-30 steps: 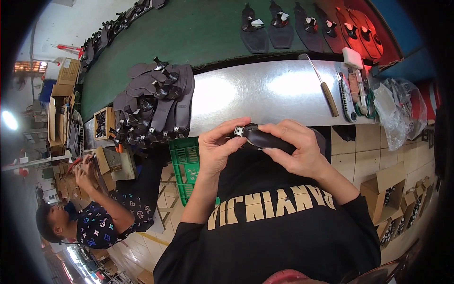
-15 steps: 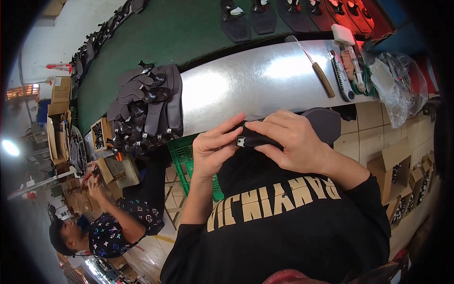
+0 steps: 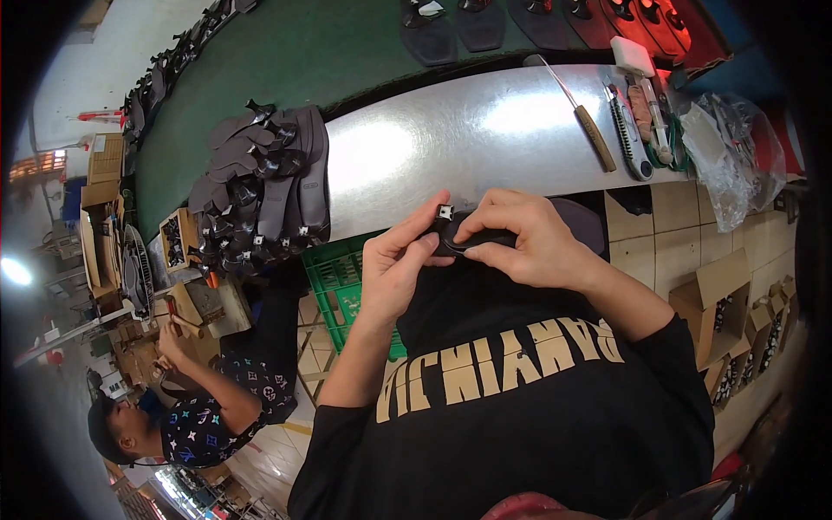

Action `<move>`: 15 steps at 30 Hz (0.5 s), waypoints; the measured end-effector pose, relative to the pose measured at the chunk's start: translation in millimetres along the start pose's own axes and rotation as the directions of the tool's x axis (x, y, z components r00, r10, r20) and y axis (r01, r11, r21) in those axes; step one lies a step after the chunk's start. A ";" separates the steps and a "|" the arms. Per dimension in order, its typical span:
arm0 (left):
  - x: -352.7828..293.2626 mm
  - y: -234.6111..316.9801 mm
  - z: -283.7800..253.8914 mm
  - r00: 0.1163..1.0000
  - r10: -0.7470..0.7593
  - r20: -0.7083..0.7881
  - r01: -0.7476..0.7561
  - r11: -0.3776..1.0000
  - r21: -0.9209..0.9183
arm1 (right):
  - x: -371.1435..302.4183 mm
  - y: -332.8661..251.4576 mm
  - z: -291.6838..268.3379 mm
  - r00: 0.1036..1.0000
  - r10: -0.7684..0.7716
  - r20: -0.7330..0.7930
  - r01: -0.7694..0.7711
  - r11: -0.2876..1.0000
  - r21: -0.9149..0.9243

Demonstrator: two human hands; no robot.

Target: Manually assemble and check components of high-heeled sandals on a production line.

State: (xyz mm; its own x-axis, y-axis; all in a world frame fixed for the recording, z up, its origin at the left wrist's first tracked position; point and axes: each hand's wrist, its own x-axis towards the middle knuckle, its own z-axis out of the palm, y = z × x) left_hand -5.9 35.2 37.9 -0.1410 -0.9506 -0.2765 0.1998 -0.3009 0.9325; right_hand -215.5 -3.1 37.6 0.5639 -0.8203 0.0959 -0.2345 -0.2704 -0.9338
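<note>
Between my two hands, just off the near edge of the metal worktop, is a dark sandal [image 3: 582, 221], its sole reaching out behind my right wrist. My left hand [image 3: 392, 267] grips the strap end, thumb and fingers closed on it. A small shiny square metal piece [image 3: 446, 212] stands up beside the left fingertips. With thumb and fingertips, my right hand [image 3: 527, 240] pinches the sandal's dark edge. The fingers hide much of the strap.
A pile of dark sandals [image 3: 276, 206] lies on the worktop [image 3: 416, 165] at left. A wooden-handled awl [image 3: 594, 139], a cutter [image 3: 627, 139] and a plastic bag [image 3: 726, 160] lie at right. More sandals [image 3: 481, 26] line the green belt [image 3: 321, 43]. A co-worker [image 3: 212, 403] works at left; a green crate [image 3: 334, 286] stands below.
The sandal has turned in my hands: its metal piece has moved from the near side up to the left fingertips. My right fingers have curled into a tighter pinch.
</note>
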 end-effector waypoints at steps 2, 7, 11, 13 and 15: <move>1.0 -2.1 1.8 1.000 0.011 -0.008 -0.011 1.000 0.023 | 2.2 0.4 -1.8 0.999 -0.042 0.018 0.043 0.997 -0.064; 7.2 -9.6 -4.4 0.995 -0.038 -0.087 0.039 0.999 0.011 | 4.7 4.0 -1.1 0.974 -0.211 0.083 0.226 0.940 -0.256; 6.5 -7.4 -0.4 0.995 -0.002 -0.104 0.005 1.000 0.026 | 2.4 7.5 1.0 0.985 -0.159 0.073 0.170 0.968 -0.184; 8.1 -5.7 -1.3 0.996 -0.001 -0.085 0.004 0.999 0.044 | 1.6 9.8 3.6 0.986 -0.157 0.054 0.163 0.976 -0.144; 7.7 -4.0 -0.8 0.996 0.005 -0.092 0.000 0.999 0.051 | 2.1 10.7 5.8 0.986 -0.166 0.010 0.166 0.977 -0.131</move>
State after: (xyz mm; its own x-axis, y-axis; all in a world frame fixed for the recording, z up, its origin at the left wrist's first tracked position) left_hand -7.0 29.0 31.8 -0.0499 -0.9551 -0.2921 0.1497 -0.2963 0.9433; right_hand -212.3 -4.9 25.8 0.6026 -0.7592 0.2460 -0.2396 -0.4661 -0.8517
